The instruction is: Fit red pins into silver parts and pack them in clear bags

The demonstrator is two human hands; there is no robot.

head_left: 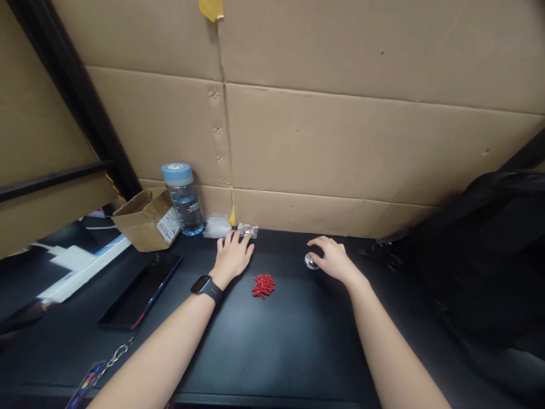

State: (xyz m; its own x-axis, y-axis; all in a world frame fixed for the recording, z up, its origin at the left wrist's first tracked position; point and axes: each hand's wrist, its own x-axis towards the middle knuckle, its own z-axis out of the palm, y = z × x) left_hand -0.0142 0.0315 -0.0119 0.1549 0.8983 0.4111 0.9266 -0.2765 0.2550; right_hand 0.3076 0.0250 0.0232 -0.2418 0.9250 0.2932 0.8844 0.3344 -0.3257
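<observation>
My left hand (233,255), with a dark watch (206,286) on its wrist, lies palm down with the fingers spread. Its fingertips reach a small clear plastic packet (251,230) with something red inside; whether they press on it I cannot tell. A small pile of red clip-like pieces (263,286) lies on the black table between my hands. On the right, my right hand (334,259) is curved with thumb and index finger apart. A small round silvery object (311,262) sits at its thumb, partly covered, and no firm grip on it shows.
Behind the table (272,352) stands a cardboard wall (298,147). At the left are a water bottle (187,207), an opened carton (147,224), white wrapping (217,226), a phone (142,289), a power strip (85,270) and a keychain (117,355). A black bag (481,272) fills the right side.
</observation>
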